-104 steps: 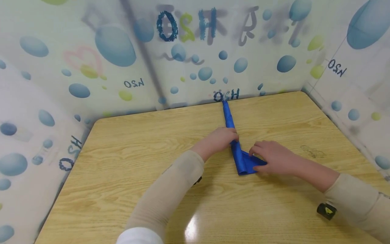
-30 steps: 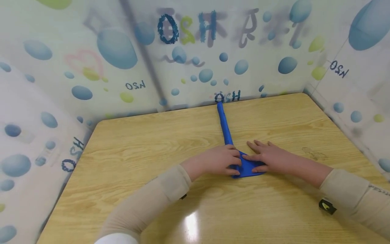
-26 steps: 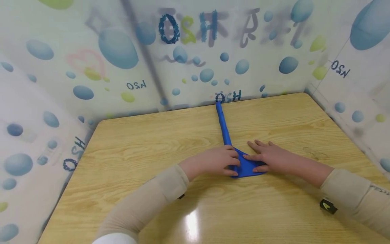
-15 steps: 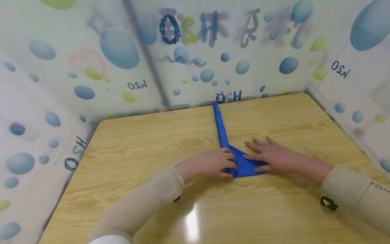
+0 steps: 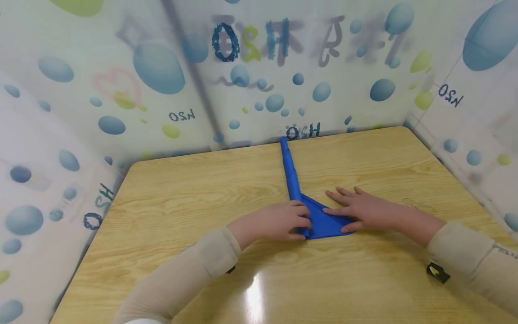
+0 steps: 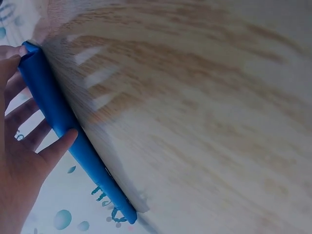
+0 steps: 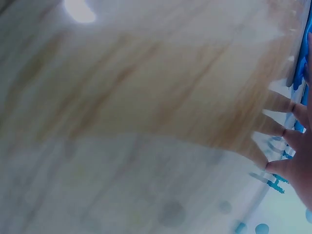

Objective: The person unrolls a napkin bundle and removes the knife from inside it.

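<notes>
1. Lying on the wooden bench [image 5: 194,202], a blue sheet [image 5: 322,222] is stretching away from the person, partly rolled into a tube [image 5: 290,175] whose far end is pointing at the wall [image 5: 251,96].
2. The left hand [image 5: 279,220] is curling its fingers over the tube's near end, gripping it.
3. The right hand [image 5: 364,209] is spreading its fingers, some resting on the sheet's flat, triangular part.
4. Both hands are sitting apart, with flat sheet showing between them.
5. Beige sleeves [image 5: 194,265] are covering both forearms.
</notes>
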